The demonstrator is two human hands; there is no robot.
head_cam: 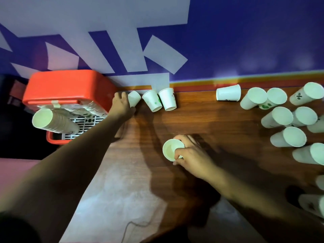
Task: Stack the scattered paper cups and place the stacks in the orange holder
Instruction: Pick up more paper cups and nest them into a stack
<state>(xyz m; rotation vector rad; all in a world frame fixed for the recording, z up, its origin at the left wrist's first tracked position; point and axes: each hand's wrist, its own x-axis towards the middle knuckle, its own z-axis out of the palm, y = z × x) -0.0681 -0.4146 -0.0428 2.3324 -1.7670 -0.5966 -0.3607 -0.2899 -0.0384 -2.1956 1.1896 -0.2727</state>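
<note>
- Near the middle of the wooden table [201, 118], the right hand [192, 155] holds an upright cup [172, 149]. Its thumb and fingers are curled round the rim, and the open mouth faces the camera.
- At the far edge, the left hand [121, 102] reaches to the leftmost cup [134, 99] and touches its side. Whether the fingers close round it cannot be told.
- That cup stands just beside the orange holder [70, 85], between the holder and two more loose cups [152, 101] that touch each other against the blue wall [245, 41].
- One single cup [228, 93] lies on its side farther right along the wall.
- A group on the right [280, 118] has ten cups that I can count. They are packed close, and several are cut off by the frame edge.
- The orange holder carries one long stack of cups [52, 121] lying over its white grille [85, 123], mouth toward the camera. More nested cups seem to lie behind the stack, but how many is unclear.
</note>
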